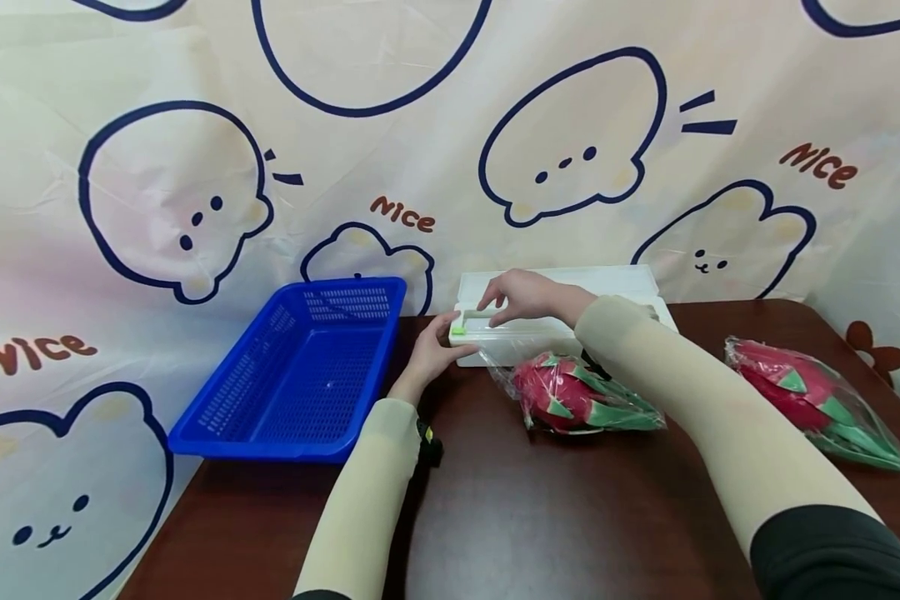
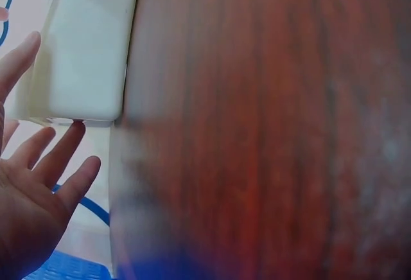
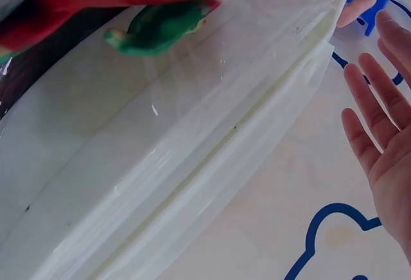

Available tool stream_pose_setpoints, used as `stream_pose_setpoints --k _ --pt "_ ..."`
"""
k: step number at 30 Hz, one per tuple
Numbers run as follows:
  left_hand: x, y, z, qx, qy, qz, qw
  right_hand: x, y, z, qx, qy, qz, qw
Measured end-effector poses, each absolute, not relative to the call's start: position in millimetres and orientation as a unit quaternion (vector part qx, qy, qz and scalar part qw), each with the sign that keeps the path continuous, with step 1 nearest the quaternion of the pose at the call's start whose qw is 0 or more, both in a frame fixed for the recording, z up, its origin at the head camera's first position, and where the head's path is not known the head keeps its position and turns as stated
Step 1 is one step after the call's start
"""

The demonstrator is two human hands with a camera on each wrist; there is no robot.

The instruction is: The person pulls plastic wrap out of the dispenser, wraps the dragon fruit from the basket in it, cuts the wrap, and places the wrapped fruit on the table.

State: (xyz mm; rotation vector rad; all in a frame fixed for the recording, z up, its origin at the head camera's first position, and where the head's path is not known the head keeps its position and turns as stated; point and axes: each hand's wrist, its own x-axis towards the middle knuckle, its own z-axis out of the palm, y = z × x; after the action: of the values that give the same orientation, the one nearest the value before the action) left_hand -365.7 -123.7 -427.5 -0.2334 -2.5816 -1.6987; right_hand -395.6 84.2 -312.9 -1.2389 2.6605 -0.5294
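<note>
A long white cling film dispenser box [image 1: 528, 337], with a raised lid [image 1: 607, 278] and a small green slider [image 1: 458, 331], lies at the back of the table. At its left end is my left hand [image 1: 429, 354]: fingertips touch the end and the thumb extends along the front, as the left wrist view shows. My right hand [image 1: 528, 296] hovers over the box's left part, fingers loosely bent and holding nothing. Clear film [image 1: 501, 375] stretches from the box toward a red and green dragon fruit [image 1: 551, 392], wrapped in film in front of it.
A blue plastic basket [image 1: 270, 452] stands to the left, its inside showing no items. Another wrapped dragon fruit [image 1: 787, 379] lies at the right, beyond my right forearm. A printed cloth [image 1: 390, 158] hangs behind the brown table [image 1: 525, 517].
</note>
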Motion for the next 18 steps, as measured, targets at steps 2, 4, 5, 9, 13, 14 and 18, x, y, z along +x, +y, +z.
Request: stream_pose_setpoints --k 2,4,5,9,13,14,18 --pt "-366.5 -123.2 -428.0 -0.073 -0.832 -0.550 0.018 -396.8 82.3 -313.7 -0.418 0.889 -0.169 0.083" --pt "-367.2 -123.2 -428.3 -0.072 -0.830 -0.553 0.017 -397.4 79.6 -313.2 -0.421 0.888 -0.162 0.089" --pt "-367.2 -123.4 -428.2 -0.072 -0.829 -0.554 0.016 -397.8 78.1 -313.0 -0.421 0.888 -0.158 0.091" --pt "-367.0 -125.9 -427.8 -0.074 -0.824 -0.562 0.009 -400.4 70.2 -309.4 -0.418 0.892 -0.149 0.090" --pt "-367.7 -126.7 -428.6 -0.072 -0.818 -0.571 0.004 -404.6 64.2 -306.7 -0.427 0.890 -0.142 0.079" --pt "-367.6 -126.6 -428.7 -0.075 -0.818 -0.570 0.008 -405.6 63.0 -306.6 -0.427 0.889 -0.143 0.080" --pt "-362.7 -125.2 -420.0 -0.082 -0.809 -0.583 0.002 -409.3 58.8 -309.6 -0.417 0.891 -0.152 0.097"
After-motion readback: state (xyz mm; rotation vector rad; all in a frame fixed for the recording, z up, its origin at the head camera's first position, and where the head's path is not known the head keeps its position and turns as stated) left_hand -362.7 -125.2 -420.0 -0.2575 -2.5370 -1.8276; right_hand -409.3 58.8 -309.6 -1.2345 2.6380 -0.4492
